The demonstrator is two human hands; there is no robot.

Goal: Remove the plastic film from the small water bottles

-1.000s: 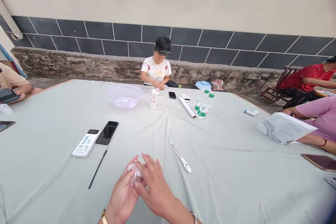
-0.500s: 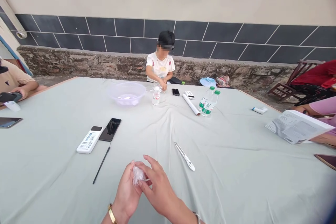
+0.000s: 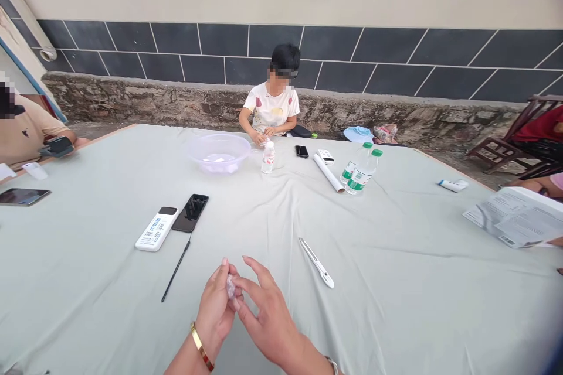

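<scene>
Close to the table's near edge, my left hand (image 3: 216, 302) is closed around a crumpled wad of clear plastic (image 3: 230, 287), a bit of which shows between thumb and fingers. My right hand (image 3: 267, 313) touches the wad from the right with thumb and index fingertip, its other fingers partly raised. To the right of my hands lies a white utility knife (image 3: 316, 263). On the left are a white power bank (image 3: 157, 229) and a black phone (image 3: 190, 213) with a dark wrist strap (image 3: 176, 270).
A purple translucent basin (image 3: 220, 153), a small bottle (image 3: 268, 158), a white roll (image 3: 329, 173) and two green-capped bottles (image 3: 359, 173) stand or lie farther back. Across the table a person (image 3: 275, 102) sits handling something. At right, someone holds a printed sheet (image 3: 514, 217).
The plastic wad shows smaller now, with my left fingers folded more closely over it. My view has turned slightly left. The person opposite has moved their hands apart.
</scene>
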